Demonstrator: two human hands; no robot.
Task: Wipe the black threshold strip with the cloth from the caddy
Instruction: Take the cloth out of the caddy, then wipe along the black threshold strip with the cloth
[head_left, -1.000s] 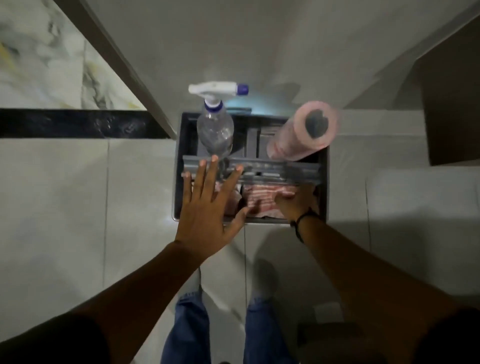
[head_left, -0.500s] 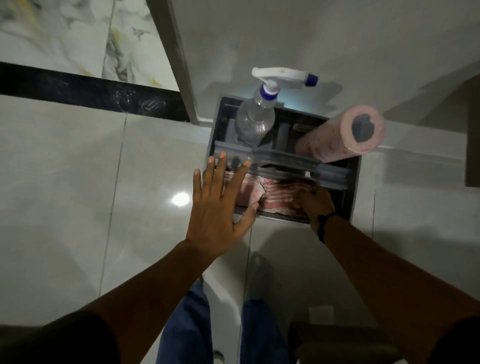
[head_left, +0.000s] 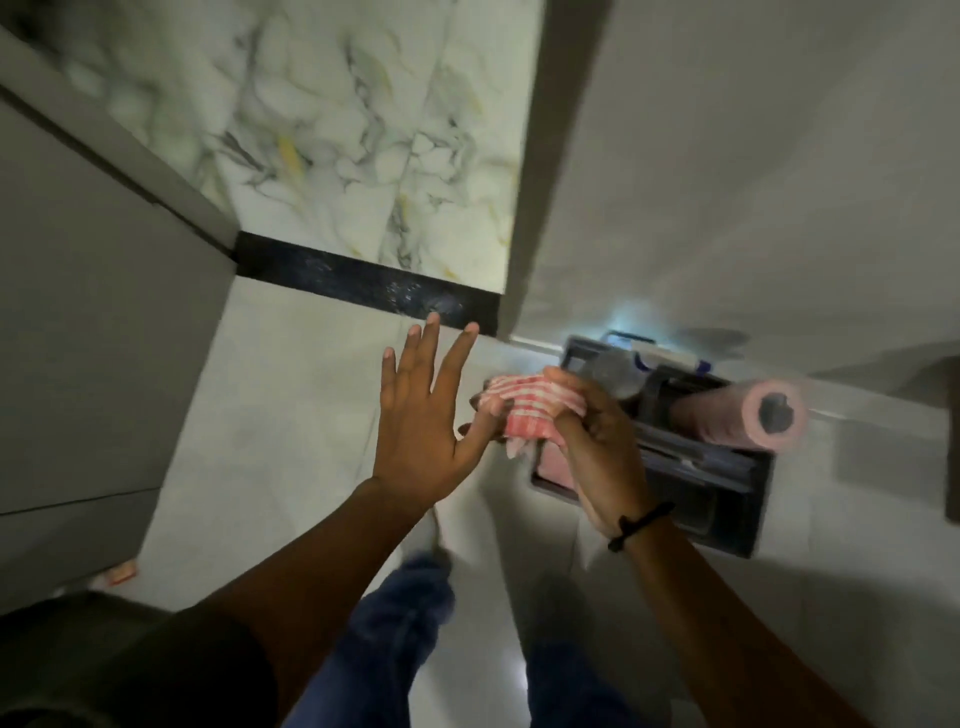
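A red-and-white checked cloth (head_left: 530, 410) is bunched in my right hand (head_left: 597, 441), held just left of the dark grey caddy (head_left: 727, 519) and above the floor. My left hand (head_left: 421, 410) is flat with fingers spread, beside the cloth, its thumb touching it. The black threshold strip (head_left: 363, 286) runs across the floor just beyond my left fingertips, between the pale tile and the marble floor. Dusty specks show on the strip.
The caddy holds a clear spray bottle (head_left: 618, 371) and a pink roll (head_left: 748, 421). A door frame edge (head_left: 545, 171) rises at the strip's right end. A grey cabinet (head_left: 104, 338) stands at the left. My legs in blue jeans (head_left: 410, 623) are below.
My right hand has lifted the checked cloth out of the caddy and moved it left. The view has swung left, bringing the black strip toward the middle.
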